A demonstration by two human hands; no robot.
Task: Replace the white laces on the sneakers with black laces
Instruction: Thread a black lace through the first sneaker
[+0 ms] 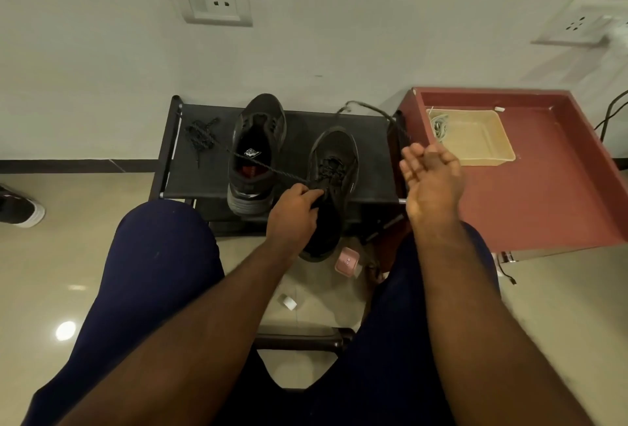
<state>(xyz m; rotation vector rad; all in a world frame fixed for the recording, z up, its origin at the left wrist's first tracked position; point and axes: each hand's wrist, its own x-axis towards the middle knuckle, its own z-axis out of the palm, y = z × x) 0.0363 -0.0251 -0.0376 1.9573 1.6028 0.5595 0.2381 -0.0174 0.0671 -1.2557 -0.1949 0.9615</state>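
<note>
Two black sneakers stand on a black rack (pixel 190 171). The left sneaker (pixel 256 154) has no lace. My left hand (pixel 294 210) grips the right sneaker (pixel 334 167) at its lacing, fingers curled on the upper. A black lace (pixel 365 106) arcs up from this sneaker to the fingertips of my right hand (pixel 431 181), which seems to pinch it. Another taut black strand (pixel 258 164) runs from the sneaker across the left one to a bundle of black lace (pixel 201 135). The white laces (pixel 439 126) lie in a beige tray (pixel 482 157).
The tray sits on a red rimmed table (pixel 550 208) at the right. On the floor lie a pink object (pixel 346 261) and a small white piece (pixel 288 301). Another shoe (pixel 20 210) is at the far left. My knees flank the rack.
</note>
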